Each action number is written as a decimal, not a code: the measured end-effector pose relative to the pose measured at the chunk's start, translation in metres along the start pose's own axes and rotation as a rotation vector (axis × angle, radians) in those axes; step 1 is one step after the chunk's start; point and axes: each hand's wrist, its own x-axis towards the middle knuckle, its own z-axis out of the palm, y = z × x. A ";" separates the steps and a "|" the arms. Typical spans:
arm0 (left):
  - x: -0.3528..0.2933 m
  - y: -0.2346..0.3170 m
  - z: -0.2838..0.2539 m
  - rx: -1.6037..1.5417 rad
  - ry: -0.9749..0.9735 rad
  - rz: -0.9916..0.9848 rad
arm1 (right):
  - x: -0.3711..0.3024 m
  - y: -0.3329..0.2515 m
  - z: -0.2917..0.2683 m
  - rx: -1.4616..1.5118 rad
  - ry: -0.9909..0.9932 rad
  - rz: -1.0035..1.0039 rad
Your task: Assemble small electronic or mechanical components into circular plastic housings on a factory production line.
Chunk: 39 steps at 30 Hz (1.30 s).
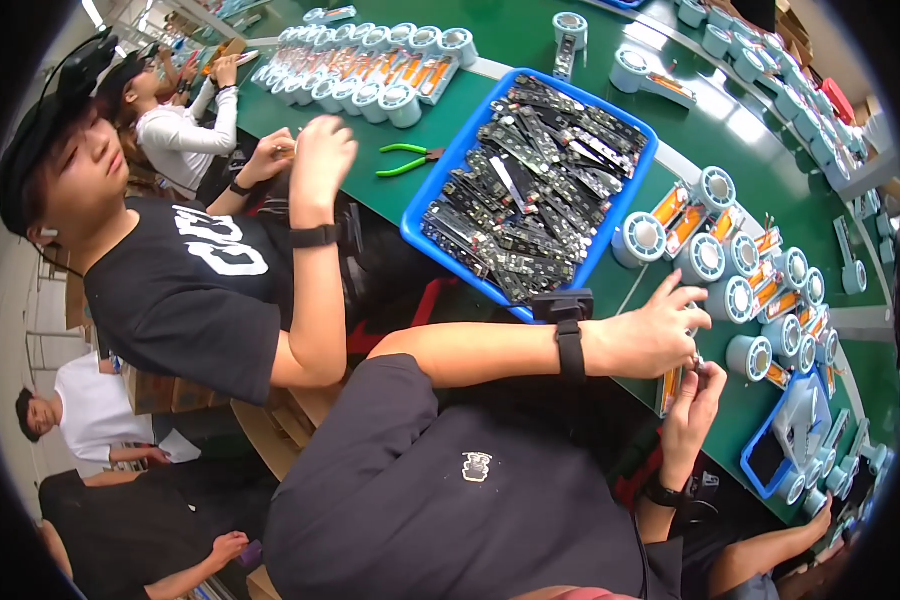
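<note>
Head view: orange strip upright

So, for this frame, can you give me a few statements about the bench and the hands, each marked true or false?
1. The blue tray is full of dark circuit boards. True.
2. The green-handled pliers lie inside the tray. False: they lie on the green table, just outside the tray's left rim.
3. The left hand and the right hand meet at a small part near the table edge. True.
4. The left wrist is bare. False: it wears a black wristband.
5. Round pale-blue spools stand on the table just beyond the hands. True.
</note>
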 end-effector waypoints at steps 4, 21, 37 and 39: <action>0.003 0.012 -0.008 0.308 -0.152 0.019 | -0.006 0.008 0.003 0.088 -0.015 0.029; 0.011 0.019 -0.032 0.376 -0.367 0.099 | -0.002 0.011 0.003 0.033 0.040 -0.088; -0.003 0.009 -0.040 0.264 -0.214 0.195 | -0.001 0.004 0.000 0.083 0.001 -0.073; -0.005 0.010 -0.034 0.265 -0.255 0.196 | -0.001 0.004 0.001 0.144 -0.003 -0.027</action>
